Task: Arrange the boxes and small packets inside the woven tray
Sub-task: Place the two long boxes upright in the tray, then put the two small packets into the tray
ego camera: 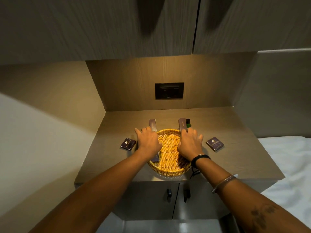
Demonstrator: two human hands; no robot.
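A round woven tray sits in the middle of the counter. My left hand lies over a long purple box that runs along the tray's left rim; its near end shows below my palm. My right hand covers a second long purple box at the tray's right rim, its far end sticking out past my fingers. One small purple box lies on the counter left of the tray, and another small purple box lies to the right.
A small dark green bottle stands behind the tray, next to the right long box. A black wall socket is on the back panel. Cabinet doors hang overhead and sit below the counter. White bedding lies to the right.
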